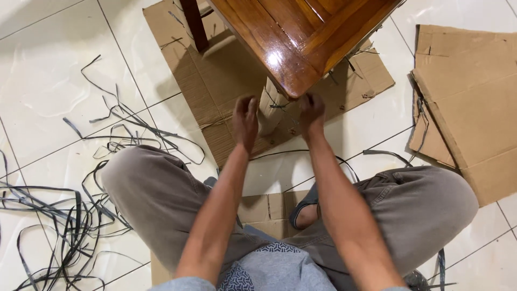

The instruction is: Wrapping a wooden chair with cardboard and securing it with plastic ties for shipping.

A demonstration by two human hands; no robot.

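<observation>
At frame centre, the left hand (245, 122) and right hand (312, 112) pinch thin strapping (278, 106) around the table's cardboard-wrapped leg (271, 112), steadying it under the glossy corner (293, 81).

Both bare forearms stretch forward and down; the left hand (245, 119) and right hand (312, 112) curl loosely, knuckles up.
</observation>
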